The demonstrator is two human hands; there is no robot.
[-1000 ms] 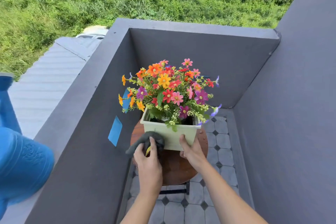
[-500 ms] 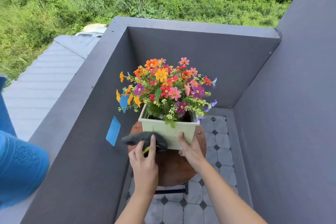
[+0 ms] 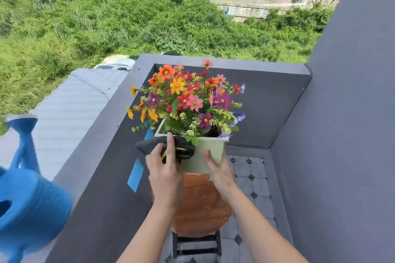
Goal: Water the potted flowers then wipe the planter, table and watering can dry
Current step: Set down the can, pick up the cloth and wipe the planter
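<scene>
The planter (image 3: 210, 153) stands on the far part of the round worktop (image 3: 201, 205), with the flowers (image 3: 188, 100) rising out of it. The cloth (image 3: 162, 145) lies against the planter's near-left corner, under the left hand (image 3: 165, 173). The right hand (image 3: 220, 172) rests on the planter's near-right side. The watering can (image 3: 30, 203) sits on the parapet ledge (image 3: 85, 166), well to the left of the worktop. Tape strips (image 3: 135, 174) sit on the wall left of the planter.

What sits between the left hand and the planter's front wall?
In the head view, a dark grey cloth lies under the left hand, pressed against the pale green planter.
</scene>
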